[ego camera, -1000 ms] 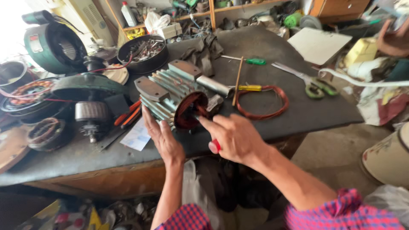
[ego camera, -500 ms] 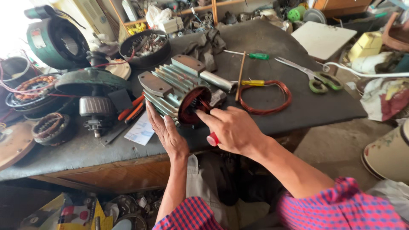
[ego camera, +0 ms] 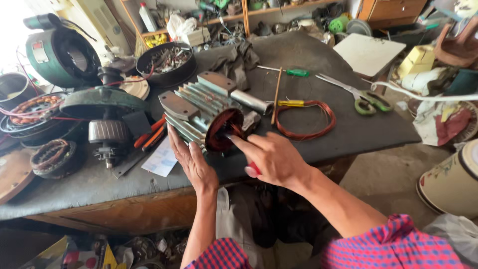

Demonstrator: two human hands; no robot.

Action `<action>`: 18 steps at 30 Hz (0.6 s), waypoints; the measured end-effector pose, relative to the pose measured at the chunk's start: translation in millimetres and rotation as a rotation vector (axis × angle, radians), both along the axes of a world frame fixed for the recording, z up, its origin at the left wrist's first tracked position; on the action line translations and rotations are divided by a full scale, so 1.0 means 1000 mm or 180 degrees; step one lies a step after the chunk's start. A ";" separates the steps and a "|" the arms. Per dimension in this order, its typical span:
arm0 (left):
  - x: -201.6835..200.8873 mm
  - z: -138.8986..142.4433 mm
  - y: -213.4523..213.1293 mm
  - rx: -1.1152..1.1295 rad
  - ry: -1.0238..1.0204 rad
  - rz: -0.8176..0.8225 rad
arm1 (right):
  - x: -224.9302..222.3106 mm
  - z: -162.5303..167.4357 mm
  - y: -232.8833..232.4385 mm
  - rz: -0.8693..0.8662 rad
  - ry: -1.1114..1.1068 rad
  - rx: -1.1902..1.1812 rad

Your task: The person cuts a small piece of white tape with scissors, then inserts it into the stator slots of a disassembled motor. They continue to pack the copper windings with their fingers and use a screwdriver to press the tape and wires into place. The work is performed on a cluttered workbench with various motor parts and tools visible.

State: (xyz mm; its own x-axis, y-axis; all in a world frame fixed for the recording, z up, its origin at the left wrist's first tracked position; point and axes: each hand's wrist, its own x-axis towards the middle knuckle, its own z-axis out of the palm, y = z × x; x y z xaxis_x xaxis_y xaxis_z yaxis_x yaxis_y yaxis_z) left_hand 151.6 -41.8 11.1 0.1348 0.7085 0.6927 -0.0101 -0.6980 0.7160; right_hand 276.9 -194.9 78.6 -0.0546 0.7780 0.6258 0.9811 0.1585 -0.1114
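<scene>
While the left hand (ego camera: 191,162) braces the finned motor housing (ego camera: 199,112), the right hand (ego camera: 271,159) (gripping a red-handled tool (ego camera: 253,169)) works inside its copper windings (ego camera: 223,130), unfinished.

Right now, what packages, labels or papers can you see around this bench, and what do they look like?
White bottle: shelf at back left, upright, red cap.
Yellow box: right of the bench, cardboard, open flaps.
Paper slip: bench front, beside the left hand, white with pale blue print.
Label: green motor housing, far left, small red-and-white rectangle.
</scene>
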 end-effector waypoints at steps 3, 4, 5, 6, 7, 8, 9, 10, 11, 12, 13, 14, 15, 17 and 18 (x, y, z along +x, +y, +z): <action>-0.003 -0.001 -0.003 -0.0024 0.0082 0.0026 | 0.002 -0.001 0.000 0.0007 0.0164 -0.0125; -0.003 -0.001 -0.003 0.0001 0.0132 0.0031 | 0.003 -0.001 0.000 0.0026 0.0136 -0.0002; -0.004 -0.002 -0.004 -0.0045 0.0170 0.0037 | 0.000 -0.003 -0.003 0.0029 0.0153 0.0060; -0.005 -0.001 -0.005 -0.0082 0.0162 0.0034 | 0.001 -0.004 -0.008 0.0014 0.0135 0.0016; -0.004 -0.001 -0.004 -0.0065 0.0118 0.0033 | 0.004 -0.003 -0.010 0.0002 0.0081 0.0026; -0.003 0.000 -0.004 -0.0031 0.0083 0.0026 | 0.005 -0.002 -0.012 -0.0002 0.0047 0.0027; -0.003 0.000 -0.005 -0.0023 0.0060 0.0026 | 0.005 -0.002 -0.018 -0.0014 0.0118 0.0023; -0.002 0.000 -0.004 -0.0010 0.0044 0.0031 | 0.005 -0.003 -0.024 -0.0021 0.0197 0.0022; -0.002 -0.001 -0.005 0.0001 0.0076 0.0056 | 0.004 -0.003 -0.030 -0.0028 0.0285 0.0012; -0.001 -0.001 -0.004 0.0010 0.0104 0.0079 | 0.005 -0.003 -0.034 0.0017 0.0338 -0.0007; -0.001 -0.001 -0.005 0.0022 0.0136 0.0100 | 0.006 -0.002 -0.038 0.0060 0.0396 -0.0022; -0.001 -0.002 -0.005 0.0015 0.0133 0.0097 | 0.007 -0.002 -0.042 0.0101 0.0446 -0.0029; -0.001 -0.002 -0.005 0.0019 0.0108 0.0096 | 0.008 -0.001 -0.044 0.0088 0.0390 -0.0001; -0.002 -0.003 -0.006 0.0027 0.0095 0.0086 | 0.006 -0.002 -0.050 0.0074 0.0313 0.0037; -0.003 -0.002 -0.006 0.0036 0.0092 0.0072 | 0.004 -0.003 -0.051 0.0035 0.0307 -0.0090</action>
